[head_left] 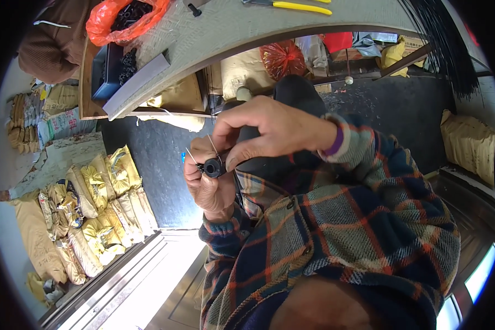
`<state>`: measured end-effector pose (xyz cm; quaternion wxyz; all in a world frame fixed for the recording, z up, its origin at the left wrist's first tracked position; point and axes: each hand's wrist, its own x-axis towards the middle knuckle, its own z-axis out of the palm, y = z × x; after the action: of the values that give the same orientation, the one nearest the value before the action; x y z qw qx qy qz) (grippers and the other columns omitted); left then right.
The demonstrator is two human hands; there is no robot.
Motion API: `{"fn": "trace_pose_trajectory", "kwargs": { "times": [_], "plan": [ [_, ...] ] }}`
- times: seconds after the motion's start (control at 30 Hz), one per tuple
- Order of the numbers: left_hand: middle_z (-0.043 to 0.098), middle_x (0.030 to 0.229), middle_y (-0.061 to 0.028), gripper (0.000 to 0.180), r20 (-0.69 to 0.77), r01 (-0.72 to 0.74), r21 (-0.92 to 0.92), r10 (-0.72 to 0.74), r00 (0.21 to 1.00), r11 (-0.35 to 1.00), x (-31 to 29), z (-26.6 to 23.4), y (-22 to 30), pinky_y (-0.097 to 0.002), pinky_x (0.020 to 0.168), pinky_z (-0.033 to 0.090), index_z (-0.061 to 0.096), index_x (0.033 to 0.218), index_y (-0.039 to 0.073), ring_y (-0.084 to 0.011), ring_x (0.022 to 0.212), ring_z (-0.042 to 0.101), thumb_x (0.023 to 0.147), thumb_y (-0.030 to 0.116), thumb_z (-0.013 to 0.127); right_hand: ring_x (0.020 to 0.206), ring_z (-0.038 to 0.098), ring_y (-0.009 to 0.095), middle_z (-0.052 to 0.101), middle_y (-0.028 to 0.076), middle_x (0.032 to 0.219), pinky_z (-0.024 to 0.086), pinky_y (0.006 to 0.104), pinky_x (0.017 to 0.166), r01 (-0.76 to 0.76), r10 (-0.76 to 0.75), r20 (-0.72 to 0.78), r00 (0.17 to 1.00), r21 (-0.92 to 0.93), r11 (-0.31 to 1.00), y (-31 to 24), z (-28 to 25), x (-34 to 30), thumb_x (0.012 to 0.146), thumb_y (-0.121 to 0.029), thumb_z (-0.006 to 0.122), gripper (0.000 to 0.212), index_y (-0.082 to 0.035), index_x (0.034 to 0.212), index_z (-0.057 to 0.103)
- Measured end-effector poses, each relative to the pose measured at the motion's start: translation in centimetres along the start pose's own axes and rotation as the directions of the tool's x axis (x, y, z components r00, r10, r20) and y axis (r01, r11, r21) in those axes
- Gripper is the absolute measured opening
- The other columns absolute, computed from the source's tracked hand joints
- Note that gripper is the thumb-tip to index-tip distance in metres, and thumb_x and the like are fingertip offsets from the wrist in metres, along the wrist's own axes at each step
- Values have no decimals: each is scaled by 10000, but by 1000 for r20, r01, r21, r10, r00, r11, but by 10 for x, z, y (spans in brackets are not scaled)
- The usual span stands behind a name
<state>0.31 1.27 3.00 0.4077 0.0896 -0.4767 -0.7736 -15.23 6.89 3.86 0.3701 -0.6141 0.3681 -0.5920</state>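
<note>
Far left, brown and yellow wrapped packages (96,190) are laid in rows. At the left end of the tabletop (231,25), a blue bin (105,91) contains small black pieces. An orange-red plastic bag (97,26), open at the mouth, rests by the far left corner and contains black parts; one loose black piece (194,10) lies to its right.

The left hand (213,193) is off the tabletop, out from the near edge towards the left corner. Its grip is clamped on a black cylindrical part (213,168), open bore facing up. Two thin wires (191,155) project beside the part.

The right hand (272,129) is adjacent, thumb and forefinger curled close to the part; the fingertips are partly hidden, so whether this grip is closed on a wire cannot be told.

Further right, yellow-handled pliers (300,7) lie at the far edge. Black strands (443,47) hang over the right end.
</note>
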Motion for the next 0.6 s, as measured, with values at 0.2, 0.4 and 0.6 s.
{"fn": "trace_pose_trajectory", "kwargs": {
  "times": [0.2, 0.4, 0.6],
  "plan": [
    [435, 847, -44, 242, -64, -4, 15, 5, 998, 1000, -3, 0, -2, -287, 791, 403, 541, 855, 16, -170, 847, 469, 755, 186, 679, 674, 611, 216, 611, 98, 798, 464, 301, 539, 98, -457, -326, 828, -717, 690, -2, 43, -17, 680, -160, 703, 349, 4, 971, 606],
    [506, 985, -82, 322, -216, -11, -56, -1, 976, 998, -2, 6, -10, -302, 853, 402, 529, 1019, -8, -169, 933, 487, 780, 166, 655, 691, 616, 214, 604, 110, 806, 477, 298, 541, 70, -409, -337, 848, -694, 716, -3, 38, -14, 645, -107, 726, 374, 14, 971, 588],
    [561, 1069, -124, 394, -276, 48, 281, 33, 960, 958, -19, 0, -21, -301, 873, 425, 432, 1225, -51, -165, 957, 543, 853, 52, 515, 696, 602, 203, 540, 90, 868, 495, 258, 541, -171, -124, -459, 880, -547, 819, 11, 44, -13, 653, -69, 722, 338, -46, 948, 560]
  ]
}}
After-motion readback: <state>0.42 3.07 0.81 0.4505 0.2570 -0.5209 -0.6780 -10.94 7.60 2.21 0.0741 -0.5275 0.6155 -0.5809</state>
